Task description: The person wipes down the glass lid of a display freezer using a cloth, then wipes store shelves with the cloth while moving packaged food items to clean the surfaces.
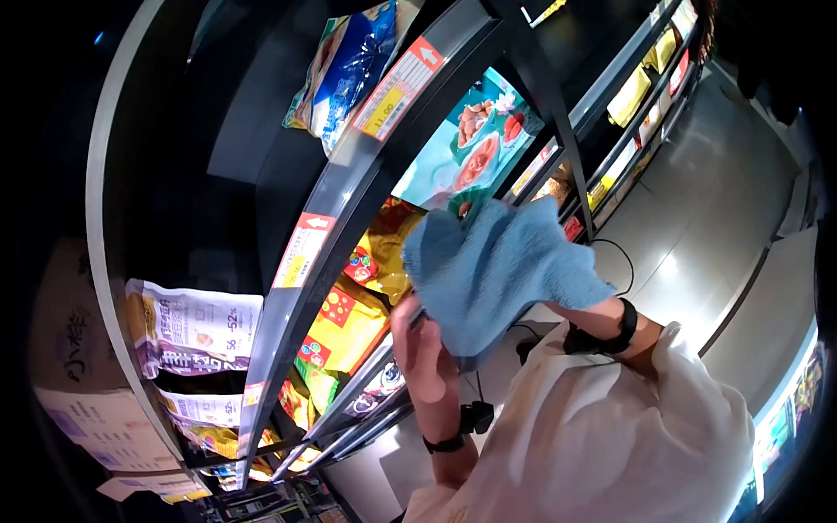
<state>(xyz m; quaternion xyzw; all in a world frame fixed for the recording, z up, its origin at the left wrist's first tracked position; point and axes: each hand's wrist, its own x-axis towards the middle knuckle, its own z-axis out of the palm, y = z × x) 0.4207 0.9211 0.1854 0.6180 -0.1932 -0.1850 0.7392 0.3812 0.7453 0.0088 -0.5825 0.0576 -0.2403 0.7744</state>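
Note:
A blue cloth (pixel 497 270) hangs in folds in front of the shelves. My right hand (pixel 580 309) reaches under its right side, so the fingers are hidden; a black band circles that wrist. At the cloth's lower left edge is my left hand (pixel 422 349), its fingers bent and held together against a dark edge partly covered by the cloth. What this hand grips cannot be made out. My left wrist also wears a black band.
Shelves (pixel 301 240) with price labels run diagonally across the view. Purple-white bags (pixel 196 331), a blue package (pixel 349 70) and yellow bags (pixel 344 327) stand on them. A teal picture panel (pixel 475 144) is behind the cloth. Cardboard boxes (pixel 105 427) stand lower left; pale floor (pixel 689 209) shows right.

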